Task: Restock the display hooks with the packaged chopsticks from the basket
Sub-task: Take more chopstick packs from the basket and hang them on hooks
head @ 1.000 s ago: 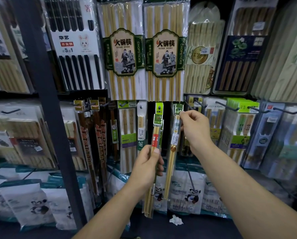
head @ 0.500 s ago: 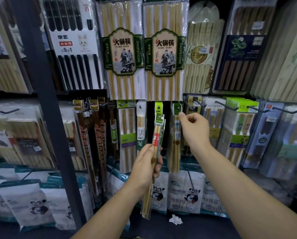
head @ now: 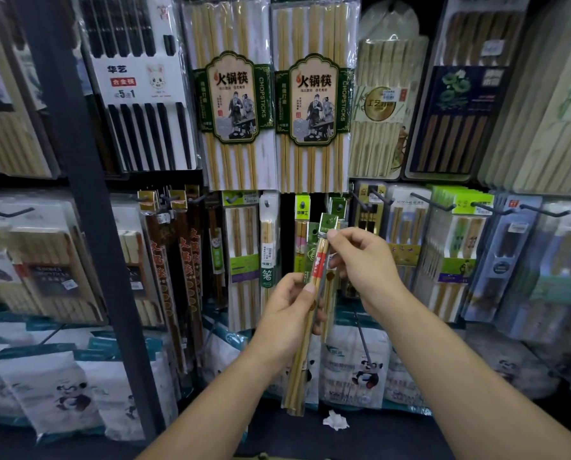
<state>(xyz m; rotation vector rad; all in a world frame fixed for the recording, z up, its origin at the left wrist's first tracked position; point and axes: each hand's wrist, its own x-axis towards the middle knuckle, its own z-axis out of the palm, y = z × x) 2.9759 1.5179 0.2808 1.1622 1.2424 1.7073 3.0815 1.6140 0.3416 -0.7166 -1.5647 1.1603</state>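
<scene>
In the centre of the frame the left hand (head: 287, 313) grips a narrow clear pack of bamboo chopsticks (head: 299, 373) around its middle, thumb across the front. The pack is tilted, its top leaning right. It carries a red paper band and a green header card whose print is too small to read. The right hand (head: 365, 263) pinches the pack just below that header, in front of the lower row of display hooks (head: 423, 201). Above hang two big bamboo packs (head: 232, 94) labelled "火锅筷" and "CHOPSTICKS". At upper left a pack of black chopsticks (head: 138, 84) reads "华艺" and "合金筷". Along the bottom stand white bags printed with pandas (head: 365, 370).
</scene>
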